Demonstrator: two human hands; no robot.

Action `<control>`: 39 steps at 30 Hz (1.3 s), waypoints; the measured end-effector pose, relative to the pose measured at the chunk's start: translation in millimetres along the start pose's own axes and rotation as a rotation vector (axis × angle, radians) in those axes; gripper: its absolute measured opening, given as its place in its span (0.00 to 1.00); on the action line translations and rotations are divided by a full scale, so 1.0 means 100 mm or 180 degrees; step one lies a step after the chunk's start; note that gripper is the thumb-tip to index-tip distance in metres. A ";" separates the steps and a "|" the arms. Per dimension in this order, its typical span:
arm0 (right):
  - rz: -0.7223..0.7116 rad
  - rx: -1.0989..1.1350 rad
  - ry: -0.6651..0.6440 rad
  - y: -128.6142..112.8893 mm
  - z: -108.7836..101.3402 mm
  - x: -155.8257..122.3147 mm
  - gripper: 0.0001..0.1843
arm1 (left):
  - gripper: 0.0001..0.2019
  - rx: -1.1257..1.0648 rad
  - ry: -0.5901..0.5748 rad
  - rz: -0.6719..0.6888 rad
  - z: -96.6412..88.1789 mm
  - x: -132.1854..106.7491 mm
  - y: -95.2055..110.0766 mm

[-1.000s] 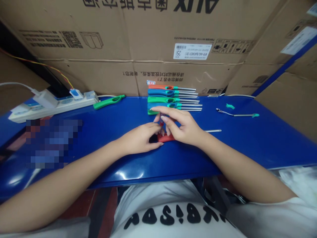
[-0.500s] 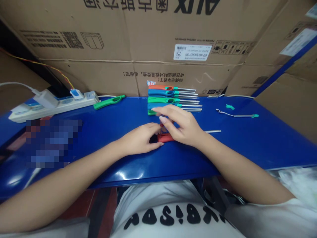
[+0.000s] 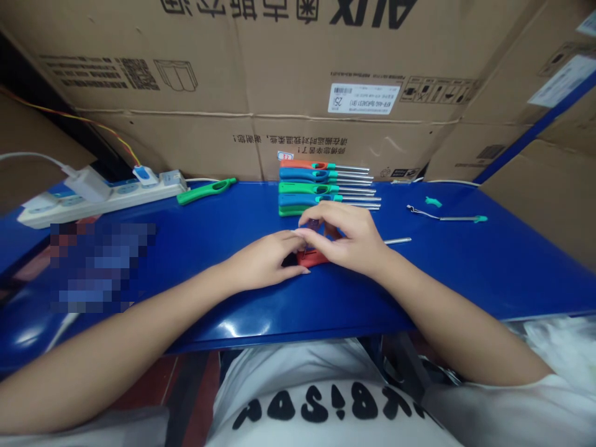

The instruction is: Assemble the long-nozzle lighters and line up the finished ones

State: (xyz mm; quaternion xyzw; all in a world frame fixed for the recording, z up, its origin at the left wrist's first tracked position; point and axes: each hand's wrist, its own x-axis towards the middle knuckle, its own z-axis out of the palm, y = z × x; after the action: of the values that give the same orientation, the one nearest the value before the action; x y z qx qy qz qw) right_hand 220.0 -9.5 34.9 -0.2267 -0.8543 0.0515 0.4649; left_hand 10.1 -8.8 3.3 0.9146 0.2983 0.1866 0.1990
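Observation:
A red long-neck lighter (image 3: 313, 258) lies on the blue table, its metal tube sticking out to the right past my right hand. My left hand (image 3: 267, 257) grips its left end, thumb on the near side and fingers on the far side. Above the lighter, my right hand (image 3: 347, 239) is closed around the handle of a small screwdriver (image 3: 313, 223). The screwdriver's thin shaft stands nearly upright, its tip down at the red body. The handle is mostly hidden by my fingers, and so is the lighter's middle.
Behind my hands lies a row of several finished-looking lighters (image 3: 302, 187) in orange, blue and green. A green lighter shell (image 3: 207, 191) is beside a white power strip (image 3: 107, 200). At right are a metal tube with wire (image 3: 460, 218) and a teal piece (image 3: 433, 202). Cardboard (image 3: 209, 81) stands behind.
My right hand's fingers have curled in around the screwdriver handle, having been more stretched out before. The lighter's metal tube has swung slightly away from me. My left hand stays put.

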 end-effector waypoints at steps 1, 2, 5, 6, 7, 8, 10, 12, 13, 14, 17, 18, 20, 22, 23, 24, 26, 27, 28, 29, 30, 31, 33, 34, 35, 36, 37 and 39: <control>0.0026 -0.0039 0.0040 0.01 0.00 0.00 0.07 | 0.09 -0.0021 0.0003 0.0008 0.00 0.00 0.00; 0.0038 -0.0077 0.0042 0.02 0.01 0.00 0.08 | 0.09 -0.0035 0.0006 0.0008 0.00 0.01 0.00; 0.0044 -0.0158 -0.0024 0.04 0.02 -0.02 0.11 | 0.08 0.0010 -0.0015 -0.0060 0.00 0.01 0.02; 0.0034 -0.0114 -0.0034 0.05 0.02 -0.02 0.13 | 0.09 0.0043 -0.0031 -0.0094 -0.01 0.01 0.02; 0.0023 -0.0020 -0.0041 0.05 0.03 -0.03 0.15 | 0.09 0.0072 -0.0049 -0.0124 -0.01 0.01 0.02; 0.0027 0.0109 -0.0038 0.04 0.03 -0.03 0.16 | 0.10 0.0089 -0.0064 -0.0143 -0.01 0.01 0.03; 0.0117 0.0381 -0.0037 0.03 0.03 -0.02 0.17 | 0.10 0.0084 -0.0092 -0.0156 -0.01 0.01 0.03; 0.0247 0.0508 -0.0027 0.02 0.03 -0.01 0.15 | 0.09 0.0059 -0.0094 -0.0157 -0.01 0.01 0.03; 0.0278 0.0491 0.0000 0.02 0.02 -0.01 0.13 | 0.09 0.0051 -0.0090 -0.0158 -0.01 0.01 0.03; 0.0258 0.0429 0.0036 0.02 0.02 0.00 0.11 | 0.09 0.0047 -0.0087 -0.0156 -0.01 0.01 0.03; 0.0019 0.0089 0.0162 0.04 0.02 0.00 0.06 | 0.07 0.0023 -0.0088 -0.0124 -0.01 0.02 0.04; -0.0065 -0.0012 0.0176 0.05 0.02 0.00 0.06 | 0.07 0.0009 -0.0093 -0.0104 -0.01 0.02 0.04; -0.0182 -0.0196 0.0127 0.07 0.03 -0.02 0.07 | 0.07 0.0004 -0.0081 -0.0089 -0.01 0.03 0.05; -0.0197 -0.0307 -0.0054 0.08 0.04 -0.03 0.11 | 0.08 0.0012 -0.0046 -0.0113 -0.01 0.02 0.05; -0.0170 -0.0288 -0.0158 0.08 0.04 -0.03 0.14 | 0.08 0.0016 -0.0026 -0.0126 -0.01 0.02 0.05; -0.0119 -0.0200 -0.0248 0.08 0.04 -0.03 0.17 | 0.09 0.0011 -0.0015 -0.0135 0.00 0.01 0.05; 0.0046 0.0115 -0.0364 0.07 0.04 -0.02 0.21 | 0.09 -0.0003 -0.0016 -0.0144 0.00 0.01 0.05; 0.0132 0.0257 -0.0383 0.06 0.03 -0.02 0.21 | 0.09 0.0002 -0.0024 -0.0157 0.00 0.01 0.05; 0.0199 0.0339 -0.0379 0.06 0.02 -0.01 0.20 | 0.09 0.0016 -0.0033 -0.0175 0.00 0.01 0.05; 0.0238 0.0352 -0.0373 0.05 0.01 -0.01 0.19 | 0.09 0.0036 -0.0037 -0.0192 0.00 0.01 0.05; 0.0236 0.0309 -0.0357 0.04 0.01 -0.01 0.18 | 0.09 0.0055 -0.0032 -0.0201 0.00 0.01 0.05; 0.0181 0.0239 -0.0339 0.03 0.00 0.00 0.16 | 0.08 0.0064 -0.0024 -0.0198 0.00 0.01 0.05; 0.0010 0.0090 -0.0338 0.01 -0.01 0.00 0.15 | 0.08 0.0041 -0.0006 -0.0194 0.01 0.01 0.05; -0.0067 0.0037 -0.0355 -0.01 0.00 0.00 0.15 | 0.07 0.0011 0.0004 -0.0200 0.01 0.01 0.04; -0.0123 -0.0004 -0.0381 -0.03 0.00 0.00 0.15 | 0.06 -0.0029 0.0017 -0.0207 0.02 0.01 0.04; -0.0157 -0.0039 -0.0414 -0.04 0.01 0.00 0.15 | 0.06 -0.0069 0.0032 -0.0210 0.03 0.01 0.03; -0.0169 -0.0076 -0.0446 -0.06 0.02 -0.01 0.15 | 0.06 -0.0104 0.0048 -0.0197 0.03 0.01 0.03; -0.0180 -0.0183 -0.0501 -0.08 0.05 -0.03 0.16 | 0.07 -0.0164 0.0086 -0.0145 0.05 0.01 0.01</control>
State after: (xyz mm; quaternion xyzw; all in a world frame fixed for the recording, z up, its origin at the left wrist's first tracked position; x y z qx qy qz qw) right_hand 214.2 -17.2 32.5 -0.2111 -0.8954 0.0315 0.3909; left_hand 13.3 -10.7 0.0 0.8996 0.3169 0.2020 0.2226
